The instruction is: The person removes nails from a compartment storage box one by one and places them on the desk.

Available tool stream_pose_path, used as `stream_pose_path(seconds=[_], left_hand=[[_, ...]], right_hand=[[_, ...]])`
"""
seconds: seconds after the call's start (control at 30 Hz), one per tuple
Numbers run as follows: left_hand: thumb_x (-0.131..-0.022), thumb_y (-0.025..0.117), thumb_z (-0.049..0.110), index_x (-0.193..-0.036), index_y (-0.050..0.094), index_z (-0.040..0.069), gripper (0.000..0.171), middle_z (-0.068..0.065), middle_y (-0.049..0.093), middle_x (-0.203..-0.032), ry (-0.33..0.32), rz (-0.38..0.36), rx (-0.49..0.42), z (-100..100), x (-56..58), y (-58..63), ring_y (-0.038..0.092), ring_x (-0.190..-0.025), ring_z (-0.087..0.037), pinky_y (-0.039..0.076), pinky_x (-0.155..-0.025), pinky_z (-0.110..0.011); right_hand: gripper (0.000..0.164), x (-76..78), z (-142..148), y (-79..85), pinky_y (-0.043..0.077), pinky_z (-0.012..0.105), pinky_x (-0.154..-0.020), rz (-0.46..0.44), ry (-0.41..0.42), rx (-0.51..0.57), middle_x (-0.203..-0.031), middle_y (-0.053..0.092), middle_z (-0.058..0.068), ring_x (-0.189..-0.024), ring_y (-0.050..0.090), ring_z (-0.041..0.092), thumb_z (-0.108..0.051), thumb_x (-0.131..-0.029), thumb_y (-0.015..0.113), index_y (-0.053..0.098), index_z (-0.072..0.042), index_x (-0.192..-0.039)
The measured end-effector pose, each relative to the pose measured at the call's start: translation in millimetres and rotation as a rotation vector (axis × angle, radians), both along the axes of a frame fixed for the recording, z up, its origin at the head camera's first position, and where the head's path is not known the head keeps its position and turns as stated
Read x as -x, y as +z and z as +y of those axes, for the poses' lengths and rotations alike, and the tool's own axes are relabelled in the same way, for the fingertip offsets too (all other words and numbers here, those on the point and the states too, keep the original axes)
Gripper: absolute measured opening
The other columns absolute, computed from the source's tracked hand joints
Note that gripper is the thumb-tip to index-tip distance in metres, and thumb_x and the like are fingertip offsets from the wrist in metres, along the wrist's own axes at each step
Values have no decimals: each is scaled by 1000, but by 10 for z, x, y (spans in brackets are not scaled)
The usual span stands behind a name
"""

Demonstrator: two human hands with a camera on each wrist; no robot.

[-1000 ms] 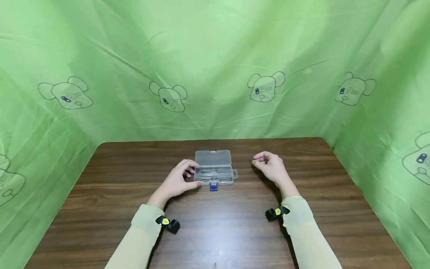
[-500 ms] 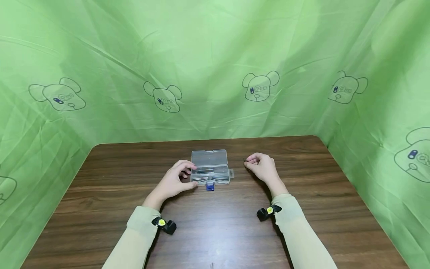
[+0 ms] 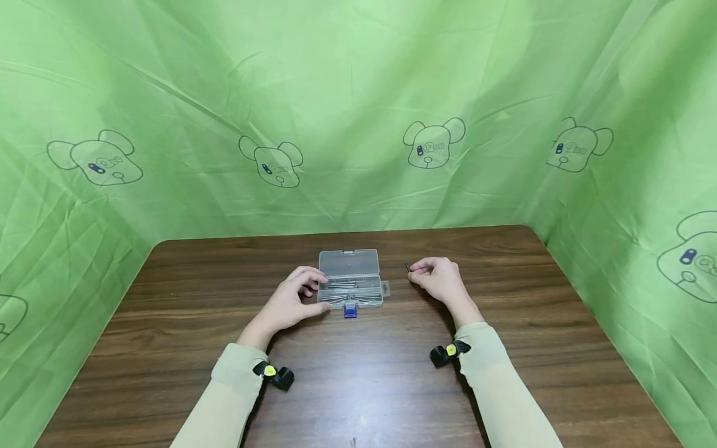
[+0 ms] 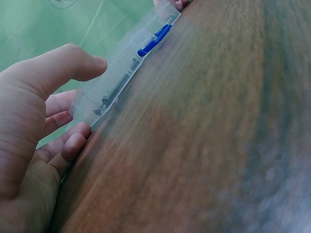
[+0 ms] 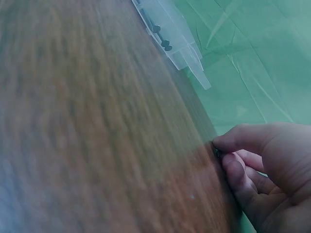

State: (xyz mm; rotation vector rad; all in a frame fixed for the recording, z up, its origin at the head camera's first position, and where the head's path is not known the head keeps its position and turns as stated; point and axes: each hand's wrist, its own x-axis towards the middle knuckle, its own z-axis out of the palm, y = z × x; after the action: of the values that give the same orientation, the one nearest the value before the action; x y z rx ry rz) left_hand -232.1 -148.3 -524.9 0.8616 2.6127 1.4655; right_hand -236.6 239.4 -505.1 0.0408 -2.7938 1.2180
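A clear plastic box with a blue latch lies on the table, lid raised at the back. Several thin metal nails lie inside; their round heads show through the wall in both wrist views. My left hand holds the box's left end, thumb at the front corner and fingers bent around the side. To the right of the box, my right hand pinches a small dark nail between thumb and fingertips, close over the table. Most of that nail is hidden by the fingers.
The brown wooden table reaches back to a green cloth that hangs behind it and at both sides. A clear hanging tab sticks out of the box's right end.
The dark nail now shows at my right fingertips; a second ago it did not. The whole head view has shifted slightly. My left hand stays at the box.
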Motion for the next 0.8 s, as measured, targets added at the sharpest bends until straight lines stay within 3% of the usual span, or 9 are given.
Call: stream_pose_path(seconds=[0.13,0.47,0.8], left_hand=[[-86,97,22,-129,74,15,49,-2,61,-140,0,0,-1,-3,5,7,62,-110,-22,55,-91,-38],[-86,96,22,-128,74,14,48,-3,61,-141,1,6,-1,-2,1,9,62,-110,-22,55,-91,-38],[-86,96,20,-130,72,13,51,-1,61,-141,5,-2,19,4,-10,17,62,-110,-20,54,-92,-36]], right_hand=[[14,12,-19,-6,59,42,-86,15,-10,-7,-86,81,-2,-76,76,9,-21,-92,86,86,-10,-100],[12,12,-29,-18,59,36,-81,8,1,18,-86,81,-1,-76,76,10,-18,-91,85,86,-9,-99],[21,9,35,31,55,27,-73,2,52,54,-90,80,-1,-77,74,11,-24,-90,88,85,-9,-105]])
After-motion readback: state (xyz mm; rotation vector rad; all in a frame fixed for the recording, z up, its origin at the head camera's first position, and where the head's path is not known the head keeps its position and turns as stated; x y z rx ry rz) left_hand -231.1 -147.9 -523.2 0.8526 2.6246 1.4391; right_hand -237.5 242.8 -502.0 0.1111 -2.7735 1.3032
